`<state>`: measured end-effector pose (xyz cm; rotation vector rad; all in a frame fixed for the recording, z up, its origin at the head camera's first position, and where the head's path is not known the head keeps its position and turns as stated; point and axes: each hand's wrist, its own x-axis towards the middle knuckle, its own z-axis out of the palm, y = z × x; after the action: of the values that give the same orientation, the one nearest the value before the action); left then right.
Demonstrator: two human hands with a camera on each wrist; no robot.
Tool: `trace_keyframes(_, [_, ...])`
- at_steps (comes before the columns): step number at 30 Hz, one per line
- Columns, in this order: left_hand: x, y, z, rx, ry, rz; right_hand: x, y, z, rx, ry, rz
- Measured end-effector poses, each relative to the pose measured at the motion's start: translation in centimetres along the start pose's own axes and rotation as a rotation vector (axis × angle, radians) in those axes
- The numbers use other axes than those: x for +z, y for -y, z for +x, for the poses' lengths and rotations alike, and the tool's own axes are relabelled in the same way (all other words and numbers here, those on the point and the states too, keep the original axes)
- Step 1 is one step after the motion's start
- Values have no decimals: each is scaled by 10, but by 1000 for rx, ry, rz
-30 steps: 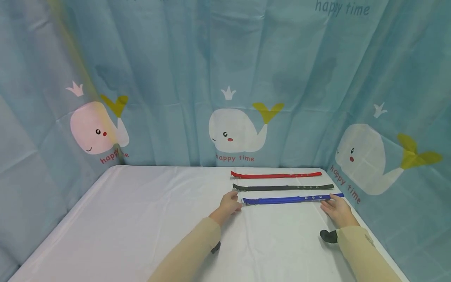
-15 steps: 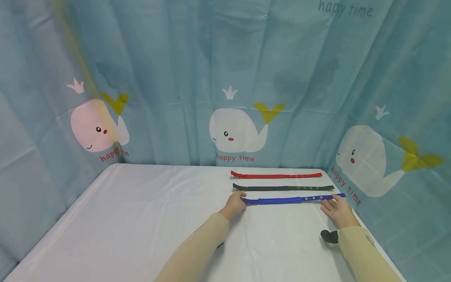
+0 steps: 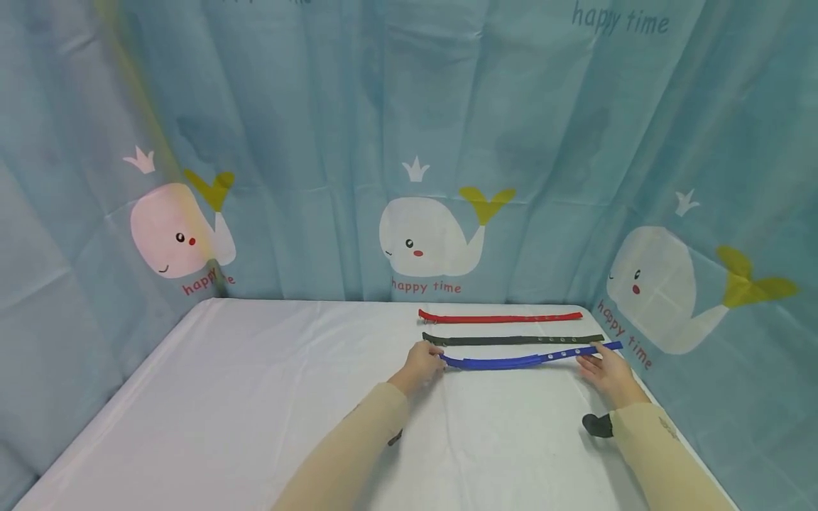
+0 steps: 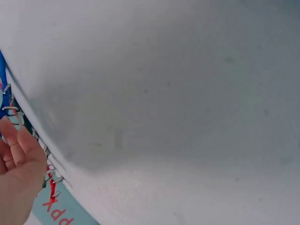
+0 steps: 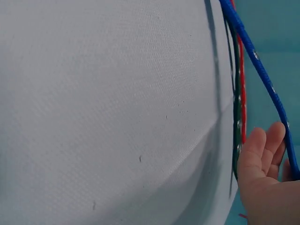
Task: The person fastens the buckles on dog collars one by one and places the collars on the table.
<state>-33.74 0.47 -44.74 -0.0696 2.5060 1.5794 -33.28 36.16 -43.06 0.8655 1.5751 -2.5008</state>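
Note:
A blue pet collar (image 3: 505, 363) with metal eyelets is raised off the table and sags slightly between both hands. My left hand (image 3: 418, 365) pinches its buckle end, where metal hardware shows beside the fingertips (image 4: 22, 133) in the left wrist view. Near the eyelet end, my right hand (image 3: 610, 376) holds the strap between thumb and fingers. Behind it a dark green collar (image 3: 486, 341) lies straight on the table. Farther back is a red collar (image 3: 492, 319), parallel to the green one.
The collars are over a white-covered table (image 3: 224, 397). A blue curtain (image 3: 307, 142) printed with whales hangs along the back and sides. Dark straps, partly hidden, show below both sleeves (image 3: 664, 447).
My left hand has moved right and taken hold of the blue collar's buckle end. The collar has risen, its right end higher, with my right hand rising slightly too.

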Motion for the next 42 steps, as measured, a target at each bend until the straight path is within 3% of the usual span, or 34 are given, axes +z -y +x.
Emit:
trace_keyframes(5, [-6,-1,-4,-5,-21,-8,6,-4,-6,0,32,-32])
trace_keyframes(11, [-20,0,-16,81,-104,-28,16,-8,-19,10,67,-28])
trace_keyframes(17, [-43,0,-31,132,-142,9,26,-15,-31,-4,119,-47])
trace_keyframes(20, [-53,1,-37,138,-138,-45,32,-17,-38,-16,167,-53])
trace_keyframes(24, [-65,5,-43,131,-113,-202,43,-19,-46,-50,221,-78])
trace_keyframes(28, [-75,7,-48,113,-147,-309,55,-22,-54,-67,288,-95])
trace_keyframes(32, [-83,6,-55,113,-184,-351,64,-24,-59,-59,333,-75])
trace_keyframes(38, [-92,0,-66,161,-215,-316,76,-26,-69,-93,339,-97])
trace_keyframes(42, [-98,-3,-72,184,-230,-369,85,-28,-74,-128,338,-120])
